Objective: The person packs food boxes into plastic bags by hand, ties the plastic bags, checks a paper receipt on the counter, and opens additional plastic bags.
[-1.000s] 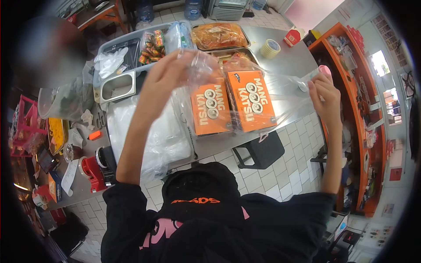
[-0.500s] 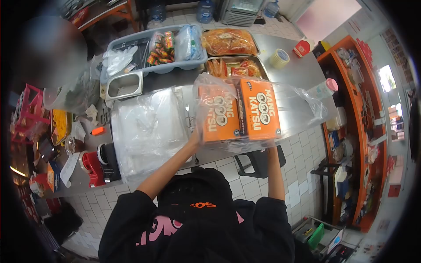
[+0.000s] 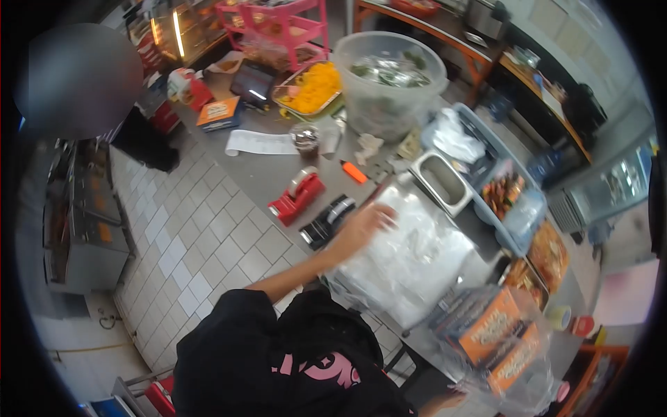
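Over the left part of a stack of clear plastic bags (image 3: 417,260) is my left hand (image 3: 368,226), smeared by motion. Beside it stand a black tape dispenser (image 3: 326,221) and a red tape dispenser (image 3: 297,198). Low in the view, my right hand (image 3: 445,402) is near the bottom edge of a clear bag, its fingers partly hidden and blurred. That bag encloses two orange boxes (image 3: 492,326), which lie tilted in view at the lower right of the steel table.
A steel tray (image 3: 441,182), a blue-grey bin (image 3: 511,208) and a large translucent tub (image 3: 389,90) stand behind the bags. An orange marker (image 3: 354,172), a lidded cup (image 3: 306,141) and a paper strip (image 3: 260,142) lie farther left. A person (image 3: 142,139) stands at the upper left.
The view has swung left. My left hand has left the bagged boxes and moved over the bag stack and beside the tape dispensers. My right hand remains near the boxes' bag.
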The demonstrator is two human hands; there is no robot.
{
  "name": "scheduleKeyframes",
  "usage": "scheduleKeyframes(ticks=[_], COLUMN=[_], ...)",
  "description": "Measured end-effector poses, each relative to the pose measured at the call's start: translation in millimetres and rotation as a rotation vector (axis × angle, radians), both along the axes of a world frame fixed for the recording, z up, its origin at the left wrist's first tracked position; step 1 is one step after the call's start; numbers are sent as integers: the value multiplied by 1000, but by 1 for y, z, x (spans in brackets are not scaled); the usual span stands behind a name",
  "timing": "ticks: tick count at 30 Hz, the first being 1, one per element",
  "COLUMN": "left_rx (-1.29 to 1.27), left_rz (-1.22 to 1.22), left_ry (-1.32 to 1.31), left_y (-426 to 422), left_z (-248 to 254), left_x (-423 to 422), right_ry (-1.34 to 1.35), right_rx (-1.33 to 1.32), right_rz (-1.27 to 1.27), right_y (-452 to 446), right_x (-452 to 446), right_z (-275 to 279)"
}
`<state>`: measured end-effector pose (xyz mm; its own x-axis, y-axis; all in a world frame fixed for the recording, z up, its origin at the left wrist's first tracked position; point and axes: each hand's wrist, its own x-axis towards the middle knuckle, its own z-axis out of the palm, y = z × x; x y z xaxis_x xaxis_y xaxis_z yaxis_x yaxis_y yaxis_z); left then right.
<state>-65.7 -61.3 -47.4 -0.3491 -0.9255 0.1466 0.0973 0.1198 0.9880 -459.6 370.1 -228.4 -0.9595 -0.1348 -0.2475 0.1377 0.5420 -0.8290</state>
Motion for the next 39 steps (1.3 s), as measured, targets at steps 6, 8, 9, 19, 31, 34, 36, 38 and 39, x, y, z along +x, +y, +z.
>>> scheduleKeyframes(ticks=[6, 8, 9, 19, 31, 34, 36, 38, 39], left_rx=[-674, -738, -942, -80, 273, 270, 287, 311, 396], left_rz=[765, 906, 929, 67, 151, 156, 144, 135, 131], left_ry=[-877, -1301, -1488, -1306, -761, -880, -854, -826, -846], left_y=[-167, -229, -254, -245, -160, -136, -118, -100, -92], left_z=[-26, -96, -111, -117, -103, -100, -105, -108, -108], left_x=[293, 422, 464, 446, 497, 483, 474, 465, 460], right_ry=[-311, -524, -660, -607, 577, 993, 992, 991, 1025], right_rx=[224, 315, 362, 1092, -80, 39, 41, 45, 44], right_rz=[-237, -221, -172, 1848, 1671, 1546, 1511, 1484, 1512], right_y=[26, 29, 28, -265, -580, -627, -640, -640, -639], right_x=[68, 98, 117, 353, 498, 519, 521, 520, 518], right_z=[-70, -91, -102, 51, 187, 131, 122, 114, 110])
